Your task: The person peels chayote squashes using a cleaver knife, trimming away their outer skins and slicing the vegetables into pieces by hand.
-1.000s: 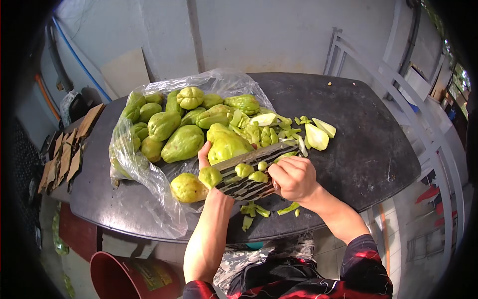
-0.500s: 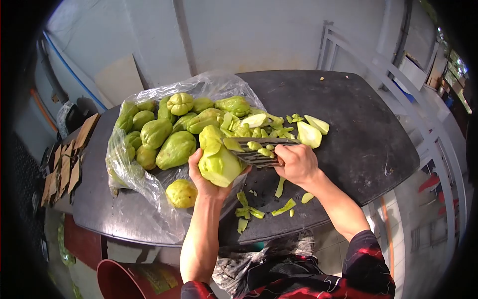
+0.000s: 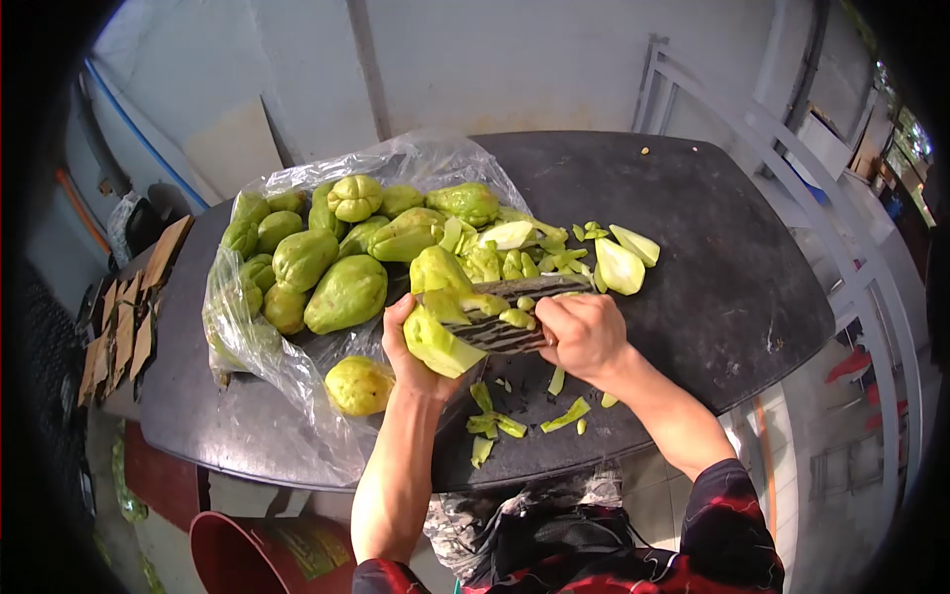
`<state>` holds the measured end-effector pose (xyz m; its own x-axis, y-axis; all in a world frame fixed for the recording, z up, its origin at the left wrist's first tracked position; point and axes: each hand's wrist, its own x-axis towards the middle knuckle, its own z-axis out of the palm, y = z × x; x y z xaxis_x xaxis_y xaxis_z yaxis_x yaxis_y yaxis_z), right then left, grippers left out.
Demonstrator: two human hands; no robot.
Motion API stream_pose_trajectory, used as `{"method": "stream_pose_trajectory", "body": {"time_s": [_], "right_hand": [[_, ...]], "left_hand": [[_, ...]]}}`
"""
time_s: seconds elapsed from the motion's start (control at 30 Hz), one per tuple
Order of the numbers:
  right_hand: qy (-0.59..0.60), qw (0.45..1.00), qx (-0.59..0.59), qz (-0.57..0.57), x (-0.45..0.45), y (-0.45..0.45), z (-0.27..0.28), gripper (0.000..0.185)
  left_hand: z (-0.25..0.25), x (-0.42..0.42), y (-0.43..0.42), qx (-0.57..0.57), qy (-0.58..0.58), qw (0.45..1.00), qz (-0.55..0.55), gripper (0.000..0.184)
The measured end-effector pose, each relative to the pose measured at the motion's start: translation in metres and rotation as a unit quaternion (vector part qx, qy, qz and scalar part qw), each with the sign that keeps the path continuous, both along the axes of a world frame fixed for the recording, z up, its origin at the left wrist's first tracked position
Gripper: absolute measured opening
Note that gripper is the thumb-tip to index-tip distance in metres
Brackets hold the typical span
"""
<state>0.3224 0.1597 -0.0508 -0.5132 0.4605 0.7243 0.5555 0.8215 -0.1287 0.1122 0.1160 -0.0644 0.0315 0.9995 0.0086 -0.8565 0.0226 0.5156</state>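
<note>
My left hand (image 3: 414,374) is closed around a partly peeled chayote (image 3: 435,342), its lower side pale and cut flat. In my right hand (image 3: 592,339) is a broad knife (image 3: 503,339), gripped by its mostly hidden handle. The blade, streaked with dark reflections, lies against the chayote's right side and carries several bits of green peel (image 3: 519,318). Behind my hands, whole green chayotes (image 3: 346,294) are heaped on a clear plastic bag (image 3: 315,416). One yellowish chayote (image 3: 359,385) rests near my left wrist.
Cut pale chayote pieces (image 3: 620,265) lie on the dark table (image 3: 712,307) beyond my right hand. Peel strips (image 3: 567,416) are scattered nearer me. A red bucket (image 3: 223,554) stands below at left. Cardboard pieces (image 3: 127,332) lean left; a metal railing (image 3: 861,247) stands right.
The knife has moved left and slightly down across the chayote, with my right hand following. The chayote has tilted in my left hand, and the peel bits on the blade have shifted.
</note>
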Motion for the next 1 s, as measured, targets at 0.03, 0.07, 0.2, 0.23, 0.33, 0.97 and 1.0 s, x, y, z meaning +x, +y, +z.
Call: {"method": "stream_pose_trajectory", "body": {"time_s": [0.03,0.07,0.2,0.23,0.33,0.97,1.0], "right_hand": [[0.000,1.000,0.006,0.000,0.000,-0.002,0.002,0.028],[0.007,1.000,0.021,0.003,-0.001,-0.005,0.002,0.027],[0.006,1.000,0.030,0.000,0.002,-0.007,0.005,0.021],[-0.001,1.000,0.022,0.008,0.004,-0.005,0.006,0.015],[-0.005,0.995,-0.065,-0.075,0.014,0.018,-0.002,0.019],[-0.023,0.999,-0.020,-0.025,0.015,0.002,0.004,0.013],[-0.020,1.000,-0.003,-0.007,0.014,-0.001,0.006,0.013]], "left_hand": [[0.000,-0.001,0.001,0.006,0.000,1.000,0.000,0.064],[0.000,-0.002,0.001,0.012,-0.016,1.000,-0.008,0.064],[0.009,0.003,-0.005,0.007,-0.020,1.000,-0.021,0.068],[0.012,0.006,-0.007,-0.006,-0.012,1.000,-0.014,0.070],[0.001,0.002,-0.004,0.035,0.039,0.994,-0.099,0.076],[-0.005,0.006,-0.006,0.037,0.070,0.988,-0.132,0.086],[-0.004,0.010,-0.009,0.037,0.043,0.991,-0.120,0.085]]}}
